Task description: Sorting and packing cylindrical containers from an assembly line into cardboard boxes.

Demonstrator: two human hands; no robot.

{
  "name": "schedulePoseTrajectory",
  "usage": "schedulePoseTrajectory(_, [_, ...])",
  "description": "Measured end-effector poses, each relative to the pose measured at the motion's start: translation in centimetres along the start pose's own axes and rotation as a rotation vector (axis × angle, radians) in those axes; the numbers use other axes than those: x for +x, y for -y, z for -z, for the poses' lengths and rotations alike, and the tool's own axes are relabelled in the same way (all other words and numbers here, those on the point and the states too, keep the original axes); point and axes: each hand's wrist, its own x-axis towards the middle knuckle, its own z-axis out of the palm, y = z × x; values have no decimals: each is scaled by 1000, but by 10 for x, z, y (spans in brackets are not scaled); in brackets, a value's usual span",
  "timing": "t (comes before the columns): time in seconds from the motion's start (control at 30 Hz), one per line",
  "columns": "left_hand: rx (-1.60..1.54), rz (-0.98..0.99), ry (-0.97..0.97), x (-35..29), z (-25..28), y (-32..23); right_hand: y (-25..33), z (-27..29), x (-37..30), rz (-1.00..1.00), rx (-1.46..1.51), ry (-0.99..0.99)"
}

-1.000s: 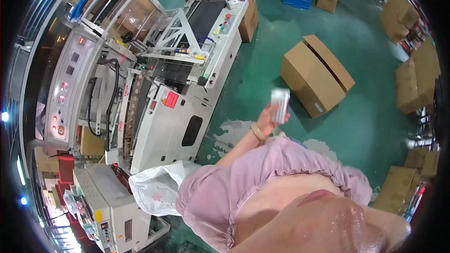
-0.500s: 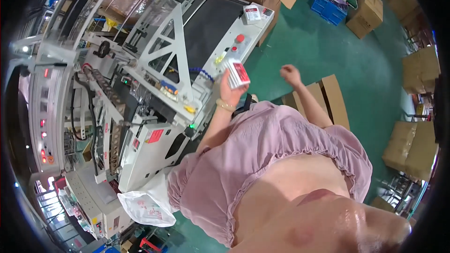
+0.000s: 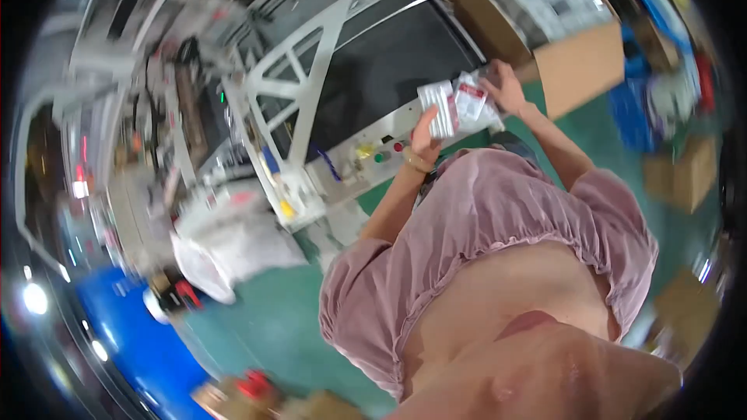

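Observation:
In my left hand [image 3: 422, 138], fingers wrapped round it, is a small stack of white packs [image 3: 438, 111] with red on one side. Close beside it, my right hand [image 3: 507, 92] grips a white and red pack [image 3: 471, 101] in clear, shiny plastic film. The two bundles are side by side and look to be touching or nearly so; blur hides the exact contact. Both hands are over the near edge of the machine's light control panel [image 3: 362, 175], next to the dark conveyor belt [image 3: 381, 62].
A white triangular frame [image 3: 303, 93] rises over the belt. Beyond the belt stands an open cardboard box [image 3: 580, 70] filled with rows of wrapped packs. A white plastic bag [image 3: 233, 241] hangs at the left. Blue crates [image 3: 632, 109] and a carton [image 3: 681, 175] are at the right.
My view has turned and shifted toward the open box. My right hand, empty and away from the machine before, now grips the wrapped pack. The left hand still holds its stack, now beside that pack.

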Motion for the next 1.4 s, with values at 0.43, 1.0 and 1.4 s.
schedulePoseTrajectory(0.43, [-360, -384, -337, -14, -49, 75, 30, 8, 59, -17, 164, 849])
schedulePoseTrajectory(1.0, [-562, -653, -572, 57, -136, 75, 36, 5, 224, -11, 875, 956])
schedulePoseTrajectory(1.4, [-482, -679, -644, 88, -164, 57, 32, -104, 348, -206, 317, 390])
